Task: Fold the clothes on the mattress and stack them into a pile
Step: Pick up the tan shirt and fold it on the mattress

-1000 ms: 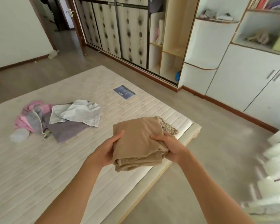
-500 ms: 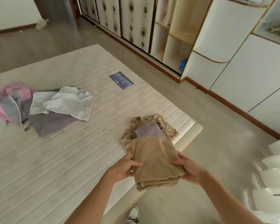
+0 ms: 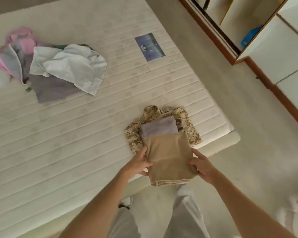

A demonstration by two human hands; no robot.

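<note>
On the mattress, near its corner, both hands grip a folded tan cloth: left hand and right hand at its sides, apparently over a folded pile.

Folded tan garment above stacked pile.
</note>
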